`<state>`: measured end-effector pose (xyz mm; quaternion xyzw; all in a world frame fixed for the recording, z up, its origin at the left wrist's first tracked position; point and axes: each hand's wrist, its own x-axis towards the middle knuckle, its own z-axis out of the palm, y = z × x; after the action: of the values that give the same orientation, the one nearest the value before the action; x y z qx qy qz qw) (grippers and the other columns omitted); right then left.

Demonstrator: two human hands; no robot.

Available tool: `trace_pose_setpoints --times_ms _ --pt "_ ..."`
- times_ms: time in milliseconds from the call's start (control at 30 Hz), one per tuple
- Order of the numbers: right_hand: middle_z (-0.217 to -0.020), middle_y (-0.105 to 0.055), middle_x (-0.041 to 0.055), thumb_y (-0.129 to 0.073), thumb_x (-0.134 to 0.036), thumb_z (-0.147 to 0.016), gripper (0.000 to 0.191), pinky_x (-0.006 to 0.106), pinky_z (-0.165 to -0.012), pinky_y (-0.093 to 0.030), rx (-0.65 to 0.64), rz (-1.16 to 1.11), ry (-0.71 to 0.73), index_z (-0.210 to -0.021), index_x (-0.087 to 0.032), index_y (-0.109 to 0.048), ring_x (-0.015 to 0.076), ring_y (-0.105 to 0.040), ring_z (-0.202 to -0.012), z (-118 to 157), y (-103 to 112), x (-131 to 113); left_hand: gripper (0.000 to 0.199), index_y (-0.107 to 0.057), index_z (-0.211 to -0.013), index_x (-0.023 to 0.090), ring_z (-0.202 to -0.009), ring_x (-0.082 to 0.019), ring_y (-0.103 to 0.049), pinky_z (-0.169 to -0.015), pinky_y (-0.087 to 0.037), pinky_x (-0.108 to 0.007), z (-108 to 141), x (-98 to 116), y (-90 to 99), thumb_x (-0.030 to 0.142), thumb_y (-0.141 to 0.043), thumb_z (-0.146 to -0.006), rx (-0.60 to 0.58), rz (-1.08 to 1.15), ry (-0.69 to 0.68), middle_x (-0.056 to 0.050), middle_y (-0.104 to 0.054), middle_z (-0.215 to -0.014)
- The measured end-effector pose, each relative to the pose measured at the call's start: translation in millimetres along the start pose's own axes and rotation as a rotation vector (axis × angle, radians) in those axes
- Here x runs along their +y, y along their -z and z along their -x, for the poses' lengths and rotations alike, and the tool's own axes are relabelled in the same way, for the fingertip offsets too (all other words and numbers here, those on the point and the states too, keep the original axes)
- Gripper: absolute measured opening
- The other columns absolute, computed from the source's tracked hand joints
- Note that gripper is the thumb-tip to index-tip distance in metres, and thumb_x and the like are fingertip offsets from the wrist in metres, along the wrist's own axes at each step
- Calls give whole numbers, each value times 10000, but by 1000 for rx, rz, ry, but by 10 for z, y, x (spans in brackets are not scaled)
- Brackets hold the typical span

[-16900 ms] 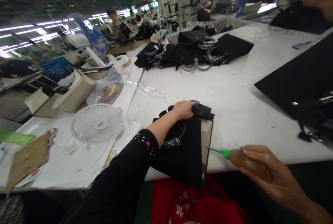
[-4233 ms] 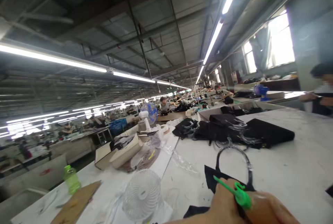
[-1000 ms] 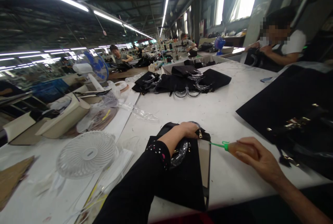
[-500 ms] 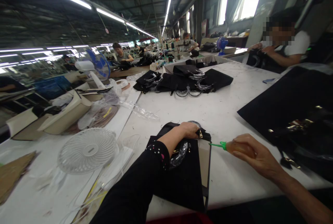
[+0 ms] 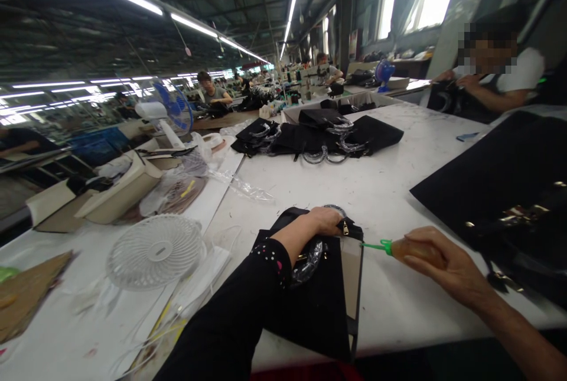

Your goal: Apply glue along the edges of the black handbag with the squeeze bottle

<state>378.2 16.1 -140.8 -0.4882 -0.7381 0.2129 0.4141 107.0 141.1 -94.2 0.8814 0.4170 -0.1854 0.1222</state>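
Observation:
A black handbag [image 5: 310, 316] lies on the white table in front of me, with a beige strip [image 5: 352, 274] exposed along its right side. My left hand [image 5: 325, 220] is closed on the bag's upper part, beside a gold zip pull [image 5: 346, 228]; the fingertips are partly hidden. Below the wrist, a bag handle [image 5: 309, 266] is wrapped in clear plastic. Wrapped in the fingers of my right hand [image 5: 447, 260] is a squeeze bottle [image 5: 411, 252] of amber liquid, probably glue. Its thin green nozzle [image 5: 376, 246] points left, the tip at the bag's right edge near the top of the strip.
A white round fan [image 5: 155, 251] and cables lie at left, near loose plastic film [image 5: 248, 188]. More black bags [image 5: 319, 136] are piled at the back, and a large black bag [image 5: 500, 174] stands at right. A co-worker [image 5: 491, 82] sits beyond it.
The whole view has shifted slightly, so everything appears a little further right. Both hands keep their places at the bag, and the nozzle tip stays by its edge.

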Motion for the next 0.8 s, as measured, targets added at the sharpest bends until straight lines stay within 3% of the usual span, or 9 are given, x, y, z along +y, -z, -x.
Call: trace_pose_setpoints --times_ms 367,567,733,800 --pt "-1038 -613 63 -664 -479 -845 319 382 -807 -512 14 -1 16 -1048 -249 -579 265 -627 -932 66 5 -128 306 -682 -1018 272 -1009 -242 -654 -794 -530 -292 -23 -10 -27 494 -549 -854 3 6 -10 -41 -699 -1080" --pt "-1086 -604 43 -658 -374 -880 258 345 -846 -515 -214 -115 24 -1094 -281 -551 238 -614 -1009 290 -8 -101 313 -678 -1045 274 -1017 -241 -646 -814 -528 -301 -23 -10 -46 488 -546 -858 9 10 -13 -46 -694 -1090" --pt "-1087 -598 66 -675 -440 -848 309 410 -853 -511 -13 -50 -5 -1081 -261 -577 272 -605 -998 306 -29 -44 304 -678 -1064 286 -1041 -233 -639 -846 -520 -291 -16 1 -39 476 -551 -864 12 12 -2 -39 -691 -1103" --pt "-1082 -601 69 -678 -448 -842 318 417 -854 -515 -21 -54 -18 -1074 -256 -578 279 -606 -995 306 -33 -24 300 -679 -1065 285 -1043 -235 -638 -846 -520 -290 -14 4 -36 469 -560 -859 11 10 1 -40 -690 -1105"
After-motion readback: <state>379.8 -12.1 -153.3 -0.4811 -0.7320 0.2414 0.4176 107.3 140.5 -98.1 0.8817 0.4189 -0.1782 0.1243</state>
